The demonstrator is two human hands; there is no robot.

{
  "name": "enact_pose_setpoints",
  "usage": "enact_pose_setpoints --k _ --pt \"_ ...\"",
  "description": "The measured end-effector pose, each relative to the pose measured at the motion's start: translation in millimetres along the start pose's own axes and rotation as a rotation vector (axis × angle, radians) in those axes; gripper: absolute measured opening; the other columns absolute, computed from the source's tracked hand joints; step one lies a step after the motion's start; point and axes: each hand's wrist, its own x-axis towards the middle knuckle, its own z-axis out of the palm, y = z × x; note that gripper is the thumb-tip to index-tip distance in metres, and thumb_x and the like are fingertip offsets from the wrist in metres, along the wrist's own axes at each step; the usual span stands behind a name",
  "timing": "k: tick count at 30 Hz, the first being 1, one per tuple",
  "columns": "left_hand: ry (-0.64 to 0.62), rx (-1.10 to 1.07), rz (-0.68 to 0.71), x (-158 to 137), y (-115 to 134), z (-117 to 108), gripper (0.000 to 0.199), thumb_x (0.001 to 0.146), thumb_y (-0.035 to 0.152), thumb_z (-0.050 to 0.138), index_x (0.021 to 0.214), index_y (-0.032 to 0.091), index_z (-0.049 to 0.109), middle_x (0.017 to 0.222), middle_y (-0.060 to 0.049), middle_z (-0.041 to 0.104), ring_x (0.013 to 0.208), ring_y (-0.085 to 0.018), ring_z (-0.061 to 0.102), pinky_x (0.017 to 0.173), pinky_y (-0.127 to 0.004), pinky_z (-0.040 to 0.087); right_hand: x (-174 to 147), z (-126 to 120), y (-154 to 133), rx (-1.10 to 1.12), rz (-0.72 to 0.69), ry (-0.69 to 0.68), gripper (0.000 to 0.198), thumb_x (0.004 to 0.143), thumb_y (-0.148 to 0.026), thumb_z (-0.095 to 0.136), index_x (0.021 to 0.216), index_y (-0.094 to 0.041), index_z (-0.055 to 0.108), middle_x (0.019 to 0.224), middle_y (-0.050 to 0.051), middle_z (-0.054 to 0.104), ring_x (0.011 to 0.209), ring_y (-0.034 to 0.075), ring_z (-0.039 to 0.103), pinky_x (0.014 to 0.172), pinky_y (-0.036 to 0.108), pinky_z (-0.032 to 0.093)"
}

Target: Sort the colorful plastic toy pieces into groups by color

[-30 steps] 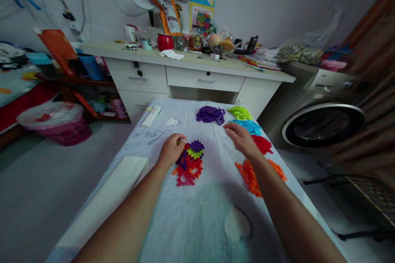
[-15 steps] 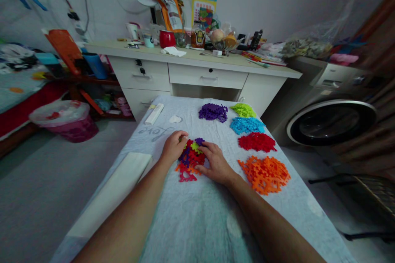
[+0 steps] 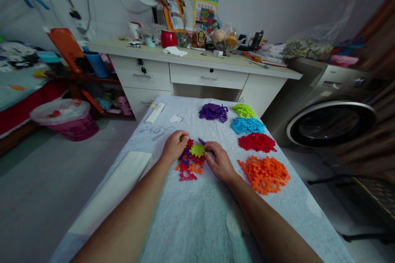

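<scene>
The right hand (image 3: 219, 161) pinched a tilted purple piece (image 3: 201, 141) near the lime-green gear piece (image 3: 197, 150); the left hand (image 3: 174, 146) was curled, its grasp I could not tell.

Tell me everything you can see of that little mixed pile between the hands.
The mixed pile is a low, loose heap of flat, plastic-looking pieces with notched edges: red, orange, purple, and a toothed yellow-green disc on top. It lies on the pale cloth. The left hand is at its left side, the right hand at its right; what either grips is unclear.
</scene>
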Motion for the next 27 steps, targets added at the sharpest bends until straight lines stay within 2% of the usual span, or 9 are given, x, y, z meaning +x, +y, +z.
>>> enact_pose_setpoints --k 5,8,16,23,27 --pt "-0.006 0.019 0.003 0.7 -1.4 0.7 0.020 0.083 0.029 0.051 0.094 0.022 0.066 0.099 -0.004 0.069 0.095 -0.021 0.064 0.091 -0.036 0.049 0.2 1.8 5.6 0.031 0.141 0.133 0.023 0.086 -0.021 0.049 0.106 -0.023 0.061 0.102 0.006 0.067 0.092 0.020 0.063 0.082 0.035 0.053" --pt "-0.011 0.024 0.002 0.6 0.1 -0.2 0.019 0.083 0.028 0.052 0.093 0.022 0.066 0.098 -0.004 0.069 0.095 -0.021 0.064 0.091 -0.035 0.049 0.6 1.5 6.2 0.024 0.178 0.179 0.019 0.085 -0.023 0.050 0.100 -0.023 0.061 0.096 0.005 0.066 0.085 0.020 0.063 0.077 0.033 0.052" --pt "-0.023 0.010 -0.012 1.2 0.9 0.4 0.019 0.082 0.029 0.052 0.091 0.021 0.066 0.097 -0.004 0.069 0.093 -0.021 0.064 0.088 -0.035 0.049 2.6 -1.0 4.5 0.029 0.205 0.260 0.014 0.083 -0.022 0.047 0.093 -0.021 0.058 0.084 0.003 0.064 0.078 0.019 0.061 0.075 0.031 0.049" --pt "-0.007 -0.013 -0.010 0.7 1.7 0.2 0.018 0.082 0.030 0.052 0.090 0.022 0.067 0.095 -0.004 0.070 0.092 -0.021 0.064 0.086 -0.036 0.049 2.5 0.2 4.0 0.088 0.235 0.279 0.024 0.083 -0.024 0.048 0.105 -0.020 0.058 0.086 0.003 0.064 0.077 0.017 0.060 0.075 0.030 0.048" --pt "-0.003 -0.017 -0.005 1.9 0.5 1.0 0.020 0.082 0.031 0.052 0.090 0.021 0.067 0.094 -0.005 0.069 0.091 -0.021 0.064 0.085 -0.036 0.049 16.2 0.3 15.8 0.185 0.311 0.325 0.030 0.080 -0.028 0.051 0.108 -0.019 0.056 0.090 0.004 0.063 0.077 0.017 0.059 0.072 0.029 0.048"
